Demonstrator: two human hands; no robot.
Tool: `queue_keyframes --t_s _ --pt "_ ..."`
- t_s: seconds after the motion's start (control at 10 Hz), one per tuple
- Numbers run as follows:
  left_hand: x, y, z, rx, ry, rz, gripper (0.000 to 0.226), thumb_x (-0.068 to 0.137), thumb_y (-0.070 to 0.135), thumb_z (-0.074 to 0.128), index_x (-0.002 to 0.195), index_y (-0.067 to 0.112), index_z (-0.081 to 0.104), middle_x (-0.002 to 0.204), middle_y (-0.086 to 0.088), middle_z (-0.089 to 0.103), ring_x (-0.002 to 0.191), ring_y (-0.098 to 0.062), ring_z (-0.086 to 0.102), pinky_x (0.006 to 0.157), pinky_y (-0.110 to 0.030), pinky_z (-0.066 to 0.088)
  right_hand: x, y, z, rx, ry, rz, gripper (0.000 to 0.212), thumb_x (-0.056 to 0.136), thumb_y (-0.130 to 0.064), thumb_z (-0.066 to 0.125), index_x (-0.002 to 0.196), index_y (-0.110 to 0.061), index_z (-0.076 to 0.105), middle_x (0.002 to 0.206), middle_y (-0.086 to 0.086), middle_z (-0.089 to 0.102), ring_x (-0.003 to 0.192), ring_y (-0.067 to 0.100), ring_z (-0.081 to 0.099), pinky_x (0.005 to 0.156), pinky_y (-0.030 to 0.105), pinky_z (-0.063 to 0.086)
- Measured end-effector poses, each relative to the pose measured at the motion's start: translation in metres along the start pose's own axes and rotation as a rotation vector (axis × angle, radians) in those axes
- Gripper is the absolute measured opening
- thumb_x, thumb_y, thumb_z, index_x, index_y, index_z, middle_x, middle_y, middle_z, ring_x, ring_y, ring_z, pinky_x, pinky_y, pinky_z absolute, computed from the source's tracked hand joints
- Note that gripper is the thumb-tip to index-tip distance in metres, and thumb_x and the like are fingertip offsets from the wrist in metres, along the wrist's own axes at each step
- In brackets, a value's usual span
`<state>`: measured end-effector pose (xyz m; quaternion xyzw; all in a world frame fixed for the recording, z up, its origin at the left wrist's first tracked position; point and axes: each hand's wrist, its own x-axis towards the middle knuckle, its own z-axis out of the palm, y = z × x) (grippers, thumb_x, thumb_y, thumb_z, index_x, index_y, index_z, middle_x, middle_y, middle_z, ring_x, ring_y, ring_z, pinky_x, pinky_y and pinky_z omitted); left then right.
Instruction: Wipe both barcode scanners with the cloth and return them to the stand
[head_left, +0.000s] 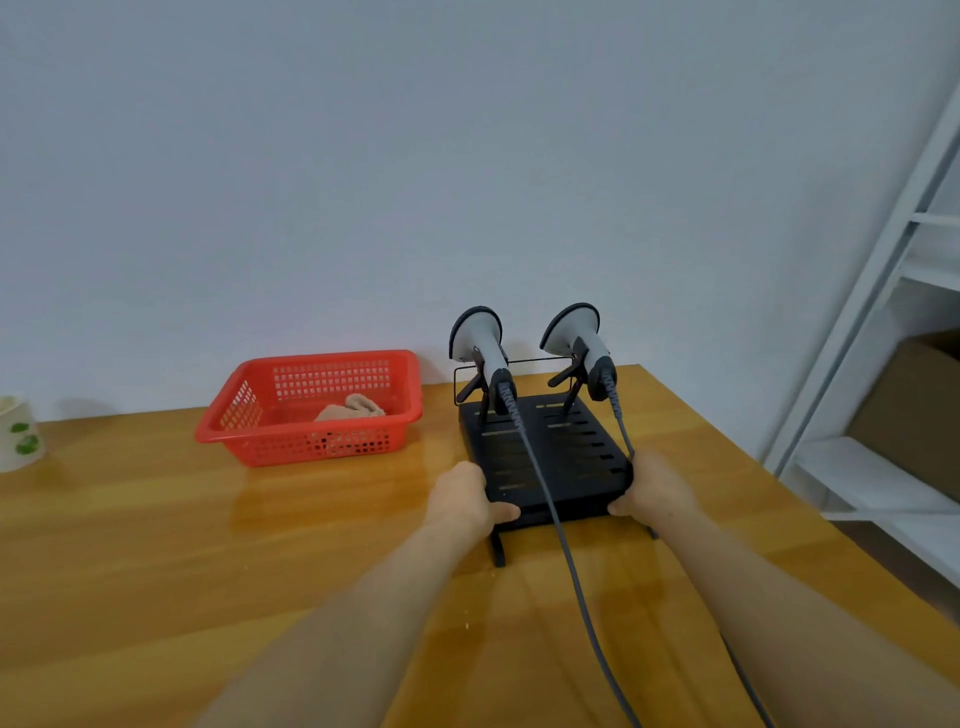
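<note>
Left scanner (480, 343) and right scanner (576, 338) sit at the far end of the stand (587, 467). Left hand (467, 499) and right hand (652, 486) grip its near corners, with the fingers underneath probably curled. Cloth (353, 408) is in the basket (311, 447) to the left. The worktop (156, 545) edge is close on the right.

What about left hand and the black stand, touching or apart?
Touching. Head view: the left hand grips the black stand at its near left corner, no gap visible.

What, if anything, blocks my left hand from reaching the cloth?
Probably nothing, so yes. The left hand grips the stand and must let go first; the cloth lies uncovered in the open basket to the stand's left.
</note>
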<state>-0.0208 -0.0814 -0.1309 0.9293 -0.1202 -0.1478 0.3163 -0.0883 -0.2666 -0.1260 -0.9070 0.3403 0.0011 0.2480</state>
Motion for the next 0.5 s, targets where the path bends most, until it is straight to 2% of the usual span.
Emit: queue_keyframes --t_s 0.1,0.2,0.3,0.4,0.5 --pt "0.004 0.001 0.0 0.008 -0.001 0.009 0.052 0.082 0.035 0.071 0.064 0.025 0.024 0.069 0.011 0.032 0.084 -0.016 0.044 0.071 -0.025 0.039 0.007 -0.004 0.001 -0.003 -0.003 -0.003 0.033 0.075 -0.009 0.073 0.094 -0.012 0.046 0.079 0.001 0.048 0.078 0.022 0.052 0.06 0.03 0.042" --pt "0.012 0.001 0.001 -0.021 0.007 0.013 0.043 0.084 0.034 0.07 0.068 0.024 0.031 0.072 0.01 0.037 0.084 -0.016 0.046 0.071 -0.025 0.04 0.016 -0.008 0.0 -0.011 -0.007 -0.004 0.033 0.076 -0.009 0.073 0.098 -0.01 0.049 0.084 0.003 0.05 0.08 0.021 0.052 0.06 0.029 0.042" --pt "0.01 -0.001 -0.002 -0.007 -0.036 0.032 0.024 0.085 0.034 0.068 0.078 0.021 0.049 0.08 0.007 0.05 0.086 -0.016 0.05 0.073 -0.026 0.045 0.013 -0.011 -0.005 0.026 -0.059 0.016 0.039 0.075 -0.01 0.074 0.102 -0.008 0.046 0.089 0.005 0.051 0.084 0.021 0.052 0.062 0.028 0.045" --pt "0.002 -0.007 -0.01 -0.06 -0.072 0.038 0.036 0.087 0.035 0.066 0.114 0.012 0.059 0.107 -0.004 0.062 0.097 -0.02 0.058 0.083 -0.028 0.05 0.007 -0.012 -0.007 0.163 -0.089 0.068 0.068 0.07 -0.012 0.08 0.121 -0.003 0.037 0.12 0.015 0.047 0.106 0.028 0.051 0.077 0.034 0.047" --pt "-0.025 -0.025 -0.027 -0.2 -0.06 0.035 0.051 0.088 0.029 0.065 0.132 0.006 0.051 0.127 -0.006 0.057 0.115 -0.021 0.055 0.094 -0.028 0.045 -0.02 -0.015 -0.017 0.203 0.026 0.007 0.083 0.074 -0.009 0.076 0.137 -0.005 0.023 0.143 0.016 0.024 0.122 0.032 0.041 0.082 0.034 0.043"
